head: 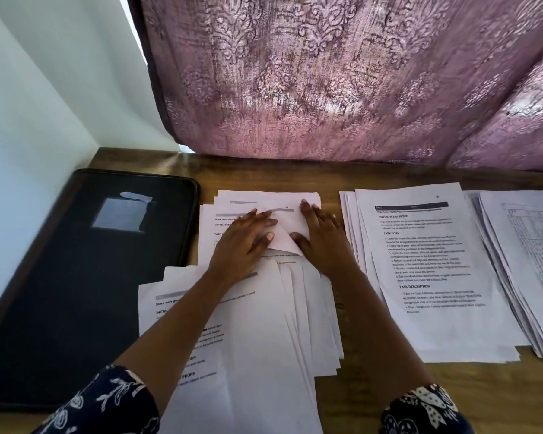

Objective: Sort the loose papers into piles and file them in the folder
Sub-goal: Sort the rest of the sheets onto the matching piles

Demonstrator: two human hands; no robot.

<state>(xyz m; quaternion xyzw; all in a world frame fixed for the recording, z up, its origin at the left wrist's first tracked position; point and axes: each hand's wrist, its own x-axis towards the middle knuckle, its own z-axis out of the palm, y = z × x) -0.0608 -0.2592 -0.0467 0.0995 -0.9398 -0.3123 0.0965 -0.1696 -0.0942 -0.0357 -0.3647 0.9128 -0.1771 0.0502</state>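
Hands flat on paper, both of them! Left hand (pixel 248 239) and right hand (pixel 322 238) lie side by side on the far end of the loose heap (pixel 264 324) at mid-desk. The fingers are straight, each grip spread and pinching nothing. Between them sits a blank sheet (pixel 284 225), its near corner coming to a point between the two thumbs; both hands touch it. The heap fans out untidily toward the person, printed pages mixed with blank ones. Left of it, the black folder (pixel 76 277) lies closed on the desk (pixel 373 396), a pale label (pixel 119 214) on its cover. Right of the heap, a pile (pixel 436 277) shows a printed page on top. A second pile (pixel 530 261) lies just beside that, further right. Pink curtain (pixel 358 73) hangs behind.
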